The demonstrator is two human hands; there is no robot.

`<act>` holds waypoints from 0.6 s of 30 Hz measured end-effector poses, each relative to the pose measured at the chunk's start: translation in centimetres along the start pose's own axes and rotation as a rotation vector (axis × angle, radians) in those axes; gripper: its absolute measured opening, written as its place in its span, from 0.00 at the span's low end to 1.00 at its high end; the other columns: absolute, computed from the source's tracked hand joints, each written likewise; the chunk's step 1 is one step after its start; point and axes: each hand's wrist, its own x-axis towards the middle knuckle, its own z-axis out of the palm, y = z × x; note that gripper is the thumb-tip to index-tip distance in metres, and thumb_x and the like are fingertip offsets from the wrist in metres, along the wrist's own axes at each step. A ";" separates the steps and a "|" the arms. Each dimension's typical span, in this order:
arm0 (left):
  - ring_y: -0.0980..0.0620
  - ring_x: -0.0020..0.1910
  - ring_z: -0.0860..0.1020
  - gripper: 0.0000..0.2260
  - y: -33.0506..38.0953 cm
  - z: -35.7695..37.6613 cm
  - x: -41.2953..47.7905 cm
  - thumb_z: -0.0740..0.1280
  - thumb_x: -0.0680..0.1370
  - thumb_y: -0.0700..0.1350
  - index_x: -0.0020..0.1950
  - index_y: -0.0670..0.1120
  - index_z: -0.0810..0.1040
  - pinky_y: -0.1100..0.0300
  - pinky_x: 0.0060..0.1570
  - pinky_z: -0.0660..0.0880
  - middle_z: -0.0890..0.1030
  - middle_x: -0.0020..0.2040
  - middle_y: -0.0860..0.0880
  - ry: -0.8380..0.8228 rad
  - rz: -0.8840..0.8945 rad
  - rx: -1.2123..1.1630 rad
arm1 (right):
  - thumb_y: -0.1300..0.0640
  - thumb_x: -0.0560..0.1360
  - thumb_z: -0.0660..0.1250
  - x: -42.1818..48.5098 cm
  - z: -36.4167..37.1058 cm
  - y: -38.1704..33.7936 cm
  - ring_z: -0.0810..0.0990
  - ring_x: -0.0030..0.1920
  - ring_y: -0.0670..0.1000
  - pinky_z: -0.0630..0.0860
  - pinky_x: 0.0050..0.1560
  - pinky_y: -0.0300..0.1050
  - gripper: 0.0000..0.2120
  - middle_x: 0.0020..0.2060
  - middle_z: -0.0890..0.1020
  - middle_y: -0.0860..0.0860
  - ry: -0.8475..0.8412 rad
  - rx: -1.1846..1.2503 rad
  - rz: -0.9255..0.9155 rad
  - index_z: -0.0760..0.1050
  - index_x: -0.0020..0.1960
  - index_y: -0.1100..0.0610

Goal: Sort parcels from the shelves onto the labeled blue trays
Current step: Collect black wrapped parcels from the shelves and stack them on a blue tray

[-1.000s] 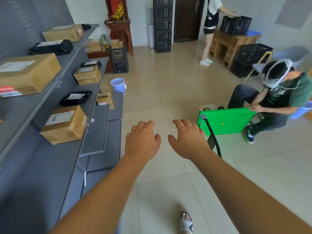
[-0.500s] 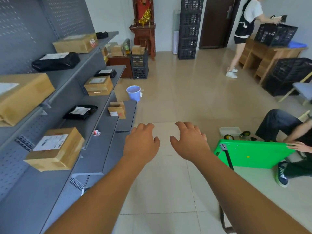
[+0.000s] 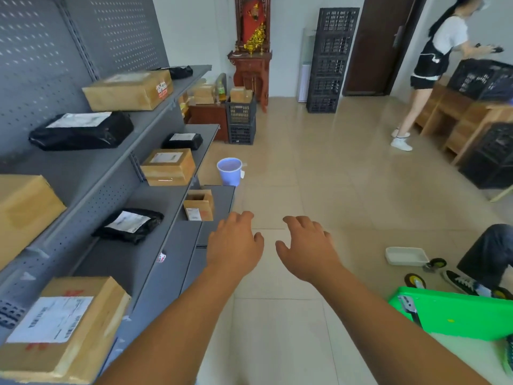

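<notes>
Head view swings further toward the shelves than a second ago. Their parcels now fill the left side, while the green board and the seated person have slid away from the shelves to the far edge.

Both arms stay stretched out ahead, palms down. The left hand hovers just off the shelves' lowest front edge, near a small box. The right hand hangs over the floor, farther from the shelves. The fingers of both are loosely apart, slightly bent, and hold nothing.

Every parcel lies untouched on the shelves, including a black bag and a near box. No blue tray is in view. I judge this a turn toward the shelves to choose a parcel, with pick-up and tray placement not yet done.
</notes>
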 end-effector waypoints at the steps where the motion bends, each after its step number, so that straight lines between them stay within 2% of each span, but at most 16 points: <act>1: 0.45 0.67 0.72 0.21 -0.4 0.0 1.7 0.61 0.82 0.52 0.76 0.51 0.68 0.47 0.62 0.72 0.72 0.70 0.48 -0.009 0.005 -0.003 | 0.42 0.80 0.58 1.5 0.1 -0.3 0.65 0.74 0.55 0.62 0.72 0.55 0.28 0.75 0.67 0.49 0.000 0.001 0.008 0.60 0.78 0.49; 10: 0.45 0.67 0.71 0.22 -3.2 2.1 14.1 0.62 0.82 0.52 0.76 0.51 0.68 0.48 0.61 0.72 0.73 0.69 0.48 -0.078 0.012 0.005 | 0.43 0.81 0.59 14.0 1.8 -0.6 0.65 0.73 0.55 0.62 0.72 0.52 0.28 0.74 0.68 0.50 -0.034 0.081 0.044 0.61 0.78 0.50; 18: 0.44 0.67 0.71 0.20 -5.4 3.5 25.3 0.62 0.82 0.51 0.74 0.51 0.69 0.49 0.60 0.72 0.72 0.69 0.48 -0.058 -0.159 0.004 | 0.44 0.80 0.60 28.5 3.5 -0.8 0.69 0.69 0.56 0.67 0.67 0.51 0.27 0.71 0.71 0.51 -0.091 0.064 -0.096 0.62 0.77 0.50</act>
